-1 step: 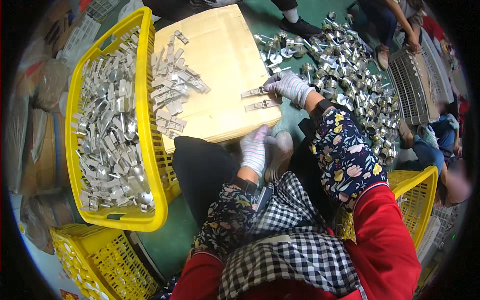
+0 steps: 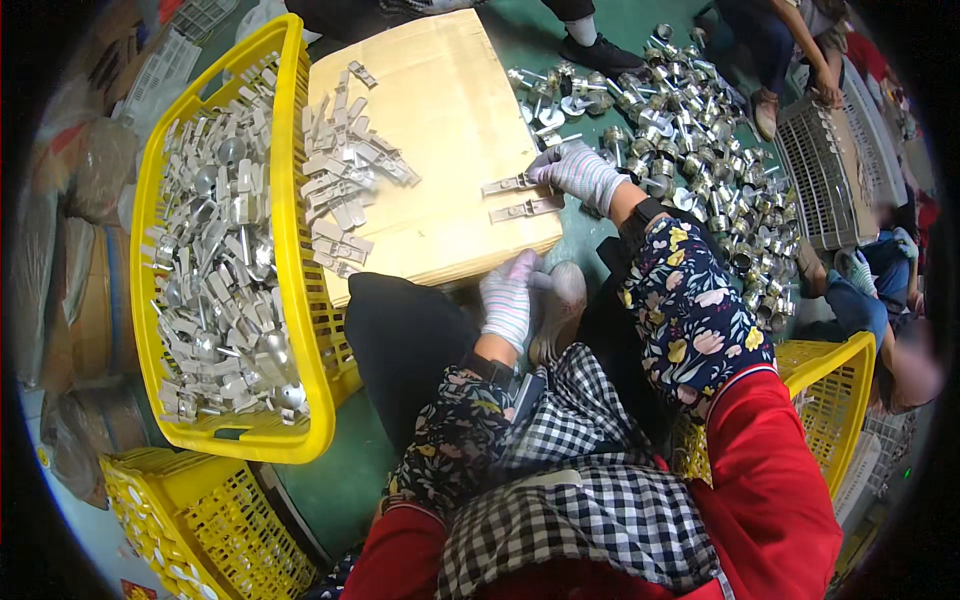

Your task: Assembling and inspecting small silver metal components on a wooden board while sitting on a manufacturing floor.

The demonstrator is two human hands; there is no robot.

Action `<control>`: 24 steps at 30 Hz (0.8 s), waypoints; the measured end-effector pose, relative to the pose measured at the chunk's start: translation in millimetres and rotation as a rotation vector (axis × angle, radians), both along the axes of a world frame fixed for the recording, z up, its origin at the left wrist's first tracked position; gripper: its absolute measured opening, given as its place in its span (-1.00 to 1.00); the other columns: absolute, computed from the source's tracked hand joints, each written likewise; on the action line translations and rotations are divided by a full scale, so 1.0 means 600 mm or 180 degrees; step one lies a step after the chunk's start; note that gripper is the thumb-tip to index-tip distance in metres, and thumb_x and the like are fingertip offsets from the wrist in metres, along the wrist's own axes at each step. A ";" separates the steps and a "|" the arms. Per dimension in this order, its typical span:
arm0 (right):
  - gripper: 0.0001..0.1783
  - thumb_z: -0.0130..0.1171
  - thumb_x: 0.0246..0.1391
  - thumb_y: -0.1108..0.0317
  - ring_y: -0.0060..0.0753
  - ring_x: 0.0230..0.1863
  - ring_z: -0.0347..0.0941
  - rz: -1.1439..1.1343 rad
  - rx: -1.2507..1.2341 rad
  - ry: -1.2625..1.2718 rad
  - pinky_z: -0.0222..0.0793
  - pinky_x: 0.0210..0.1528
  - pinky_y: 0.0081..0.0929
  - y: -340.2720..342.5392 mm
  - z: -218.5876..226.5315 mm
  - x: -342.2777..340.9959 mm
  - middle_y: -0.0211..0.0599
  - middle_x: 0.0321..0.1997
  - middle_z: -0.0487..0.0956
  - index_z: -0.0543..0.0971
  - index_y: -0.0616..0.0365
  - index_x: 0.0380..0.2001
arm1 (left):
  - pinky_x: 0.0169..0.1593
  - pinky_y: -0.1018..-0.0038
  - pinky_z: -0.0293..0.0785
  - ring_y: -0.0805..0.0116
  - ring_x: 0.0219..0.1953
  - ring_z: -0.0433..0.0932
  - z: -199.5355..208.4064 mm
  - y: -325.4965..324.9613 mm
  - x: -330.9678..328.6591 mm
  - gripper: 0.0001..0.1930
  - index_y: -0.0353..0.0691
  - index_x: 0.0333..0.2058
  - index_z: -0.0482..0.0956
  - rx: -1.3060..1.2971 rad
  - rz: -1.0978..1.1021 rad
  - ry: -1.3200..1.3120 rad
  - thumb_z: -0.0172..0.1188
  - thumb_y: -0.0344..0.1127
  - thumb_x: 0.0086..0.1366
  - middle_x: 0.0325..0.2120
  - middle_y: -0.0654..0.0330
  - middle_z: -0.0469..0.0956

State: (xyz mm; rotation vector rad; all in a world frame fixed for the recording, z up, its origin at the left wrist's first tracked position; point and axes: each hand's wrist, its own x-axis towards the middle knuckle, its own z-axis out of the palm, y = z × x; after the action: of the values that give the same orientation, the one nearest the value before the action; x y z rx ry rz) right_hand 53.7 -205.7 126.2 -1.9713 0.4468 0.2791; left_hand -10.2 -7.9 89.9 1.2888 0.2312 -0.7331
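My right hand, in a striped knit glove, is at the right edge of a pale board-like stack. Its fingers are closed on the end of a flat grey metal clip lying there. A second such clip lies just nearer to me, apart from the hand. My left hand, gloved alike, hangs by the stack's near edge, its fingers loosely apart and nothing visible in them. A loose pile of similar clips covers the stack's left side.
At left a yellow basket holds many metal parts; another yellow basket stands below it. Round metal fittings with stems are heaped on the green floor at right. Other people sit nearby, one touching a grey crate. A yellow basket stands right.
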 end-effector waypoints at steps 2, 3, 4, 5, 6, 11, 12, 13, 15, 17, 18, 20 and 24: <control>-0.68 0.16 -0.18 0.25 -0.31 -0.32 0.48 0.0096 -0.0111 0.0032 0.35 -0.17 -0.49 -0.004 -0.007 0.002 -0.13 -0.37 0.58 0.59 0.25 -0.35 | -0.41 0.56 0.34 0.40 -0.56 0.47 -0.002 0.000 -0.001 -0.70 -0.31 -0.36 0.54 0.0000 -0.0044 -0.0011 0.11 -0.14 0.14 -0.60 0.14 0.54; -0.68 0.16 -0.18 0.25 -0.31 -0.32 0.48 0.0102 -0.0105 0.0036 0.35 -0.17 -0.49 -0.002 -0.005 0.002 -0.13 -0.37 0.58 0.59 0.25 -0.35 | -0.41 0.56 0.34 0.40 -0.56 0.47 -0.004 0.002 -0.001 -0.70 -0.31 -0.36 0.54 0.0006 -0.0038 -0.0007 0.11 -0.14 0.14 -0.60 0.14 0.54; -0.67 0.16 -0.18 0.24 -0.29 -0.32 0.48 0.0115 -0.0122 0.0004 0.34 -0.16 -0.48 -0.001 -0.003 0.002 -0.12 -0.36 0.58 0.59 0.25 -0.34 | -0.40 0.55 0.35 0.40 -0.56 0.47 -0.008 0.002 -0.001 -0.69 -0.31 -0.35 0.54 -0.0013 -0.0009 -0.0037 0.10 -0.13 0.14 -0.59 0.14 0.55; -0.66 0.15 -0.18 0.23 -0.28 -0.31 0.48 0.0128 -0.0138 -0.0028 0.34 -0.16 -0.48 0.002 -0.002 0.001 -0.11 -0.36 0.58 0.59 0.25 -0.34 | -0.40 0.54 0.35 0.39 -0.56 0.47 -0.010 0.004 -0.001 -0.69 -0.31 -0.35 0.54 -0.0032 0.0019 -0.0067 0.10 -0.13 0.14 -0.58 0.13 0.55; -0.66 0.15 -0.18 0.23 -0.28 -0.31 0.48 0.0125 -0.0139 -0.0025 0.34 -0.16 -0.48 0.001 -0.003 0.001 -0.11 -0.36 0.58 0.59 0.25 -0.34 | -0.40 0.54 0.35 0.39 -0.56 0.47 -0.008 0.003 -0.001 -0.69 -0.31 -0.35 0.54 -0.0033 0.0016 -0.0064 0.10 -0.13 0.14 -0.58 0.13 0.55; -0.67 0.18 -0.20 0.26 -0.30 -0.35 0.49 0.0000 -0.0047 -0.0028 0.37 -0.20 -0.47 -0.004 -0.007 -0.002 -0.10 -0.39 0.58 0.59 0.27 -0.37 | -0.37 0.53 0.34 0.40 -0.53 0.47 -0.011 -0.002 0.000 -0.67 -0.30 -0.36 0.55 0.0038 -0.0098 -0.0042 0.12 -0.10 0.12 -0.59 0.13 0.55; -0.67 0.20 -0.21 0.25 -0.30 -0.36 0.50 -0.0059 0.0008 -0.0037 0.38 -0.23 -0.46 -0.005 -0.006 -0.004 -0.10 -0.40 0.57 0.58 0.28 -0.37 | -0.37 0.53 0.34 0.40 -0.53 0.47 -0.009 -0.004 -0.001 -0.67 -0.30 -0.36 0.55 0.0036 -0.0107 -0.0036 0.12 -0.10 0.12 -0.59 0.13 0.55; -0.67 0.20 -0.21 0.25 -0.30 -0.36 0.50 -0.0067 0.0003 -0.0032 0.38 -0.23 -0.46 -0.007 -0.005 -0.005 -0.10 -0.40 0.57 0.58 0.28 -0.37 | -0.37 0.53 0.34 0.40 -0.53 0.47 -0.005 -0.007 -0.001 -0.67 -0.30 -0.36 0.55 0.0067 -0.0126 -0.0062 0.12 -0.10 0.12 -0.59 0.14 0.55; -0.65 0.22 -0.23 0.24 -0.25 -0.36 0.51 -0.0266 -0.0414 -0.0143 0.40 -0.25 -0.43 0.004 0.004 -0.005 -0.08 -0.40 0.57 0.55 0.28 -0.38 | -0.36 0.54 0.34 0.40 -0.54 0.48 -0.002 -0.008 0.000 -0.68 -0.30 -0.37 0.55 0.0105 -0.0121 -0.0090 0.13 -0.10 0.11 -0.60 0.14 0.55; -0.65 0.23 -0.23 0.23 -0.22 -0.34 0.51 -0.0192 -0.0805 -0.0080 0.40 -0.24 -0.43 0.019 0.030 0.001 -0.06 -0.39 0.56 0.54 0.28 -0.37 | -0.36 0.53 0.35 0.39 -0.56 0.47 0.000 -0.002 0.003 -0.70 -0.30 -0.40 0.55 0.0053 0.0022 -0.0092 0.13 -0.14 0.11 -0.59 0.13 0.55; -0.64 0.23 -0.23 0.23 -0.20 -0.33 0.51 -0.0132 -0.1221 -0.0037 0.40 -0.24 -0.42 0.031 0.051 0.008 -0.05 -0.38 0.56 0.54 0.27 -0.37 | -0.36 0.53 0.35 0.39 -0.56 0.47 -0.003 0.000 0.005 -0.70 -0.30 -0.40 0.55 0.0038 0.0085 -0.0116 0.13 -0.14 0.11 -0.59 0.13 0.55; -0.60 0.20 -0.20 0.21 -0.12 -0.29 0.50 -0.0051 -0.1342 0.0202 0.39 -0.19 -0.39 0.047 0.065 0.003 -0.01 -0.33 0.55 0.51 0.25 -0.29 | -0.34 0.51 0.36 0.38 -0.57 0.47 -0.014 0.006 0.005 -0.74 -0.32 -0.41 0.55 -0.0030 0.0104 -0.0278 0.14 -0.19 0.11 -0.59 0.12 0.55; -0.51 0.19 -0.17 0.15 -0.09 -0.22 0.48 0.0054 -0.1824 0.0102 0.35 -0.11 -0.31 0.042 0.070 -0.015 -0.01 -0.25 0.53 0.45 0.21 -0.16 | -0.38 0.51 0.38 0.40 -0.59 0.46 -0.014 -0.004 0.000 -0.77 -0.36 -0.42 0.54 -0.0178 0.0133 -0.0005 0.14 -0.26 0.12 -0.64 0.13 0.53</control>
State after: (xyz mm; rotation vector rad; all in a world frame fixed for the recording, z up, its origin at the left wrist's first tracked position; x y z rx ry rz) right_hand 44.4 -180.4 168.0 -2.5318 0.5763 0.2065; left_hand -10.5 -10.1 81.2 1.2279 0.2341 -0.6985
